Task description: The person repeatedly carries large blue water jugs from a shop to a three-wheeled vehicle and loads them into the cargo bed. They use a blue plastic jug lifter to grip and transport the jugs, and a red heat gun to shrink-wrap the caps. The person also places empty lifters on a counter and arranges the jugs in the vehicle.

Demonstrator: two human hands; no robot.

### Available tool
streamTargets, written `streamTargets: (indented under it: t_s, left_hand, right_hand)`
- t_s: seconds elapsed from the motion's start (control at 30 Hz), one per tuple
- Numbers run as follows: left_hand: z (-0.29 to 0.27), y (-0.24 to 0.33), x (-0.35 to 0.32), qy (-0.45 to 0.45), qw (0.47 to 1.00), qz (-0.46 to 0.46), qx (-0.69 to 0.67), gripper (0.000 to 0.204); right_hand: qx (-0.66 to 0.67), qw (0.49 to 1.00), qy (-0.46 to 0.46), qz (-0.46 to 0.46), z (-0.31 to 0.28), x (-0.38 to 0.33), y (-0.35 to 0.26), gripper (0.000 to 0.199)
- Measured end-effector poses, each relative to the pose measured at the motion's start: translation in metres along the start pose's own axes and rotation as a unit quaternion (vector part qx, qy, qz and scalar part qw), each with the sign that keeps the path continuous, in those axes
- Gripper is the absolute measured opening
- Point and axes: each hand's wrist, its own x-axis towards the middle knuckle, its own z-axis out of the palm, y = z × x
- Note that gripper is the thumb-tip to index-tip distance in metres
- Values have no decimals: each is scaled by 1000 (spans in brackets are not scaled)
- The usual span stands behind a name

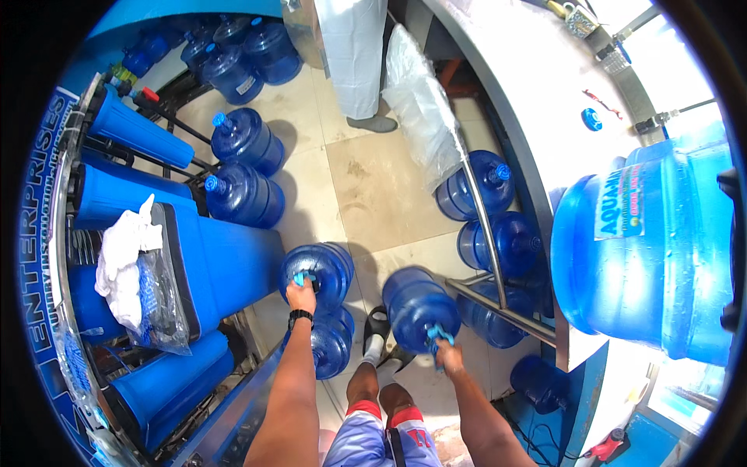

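Two large blue water jugs are at my hands. My left hand [301, 294] is closed at the neck of the left jug [331, 268], where a light-blue piece shows beside a dark gap. My right hand [448, 356] is closed at the neck of the right jug [412, 300], which tilts toward me with a light-blue piece [437, 335] at its mouth. I cannot tell whether these pieces are handles or cloth. Another blue jug [331, 346] is beside my left forearm, partly hidden by it. My feet are between the jugs.
Capped jugs [247, 194] stand on the left, with more at the far left. Blue filter housings [136, 128] and a tall blue tank [233, 261] line the left side. A metal rail [484, 233] fronts jugs under the right counter [513, 62]. A person [350, 62] stands ahead.
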Motion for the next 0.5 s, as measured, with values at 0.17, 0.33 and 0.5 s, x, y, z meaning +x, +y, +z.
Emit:
streamTargets:
  t_s: [0.17,0.33,0.5]
  left_hand:
    - [-19,0,3,-158,959,-157,-174,24]
    - [-30,3,10,-224,923,-265,-168,27]
    - [-18,-2,17,-251,921,-261,-144,30]
  right_hand:
    - [14,999,16,36,-56,-40,41,28]
    - [42,993,67,89,-136,-112,91,22]
    - [-393,905,118,-110,-175,-211,166,31]
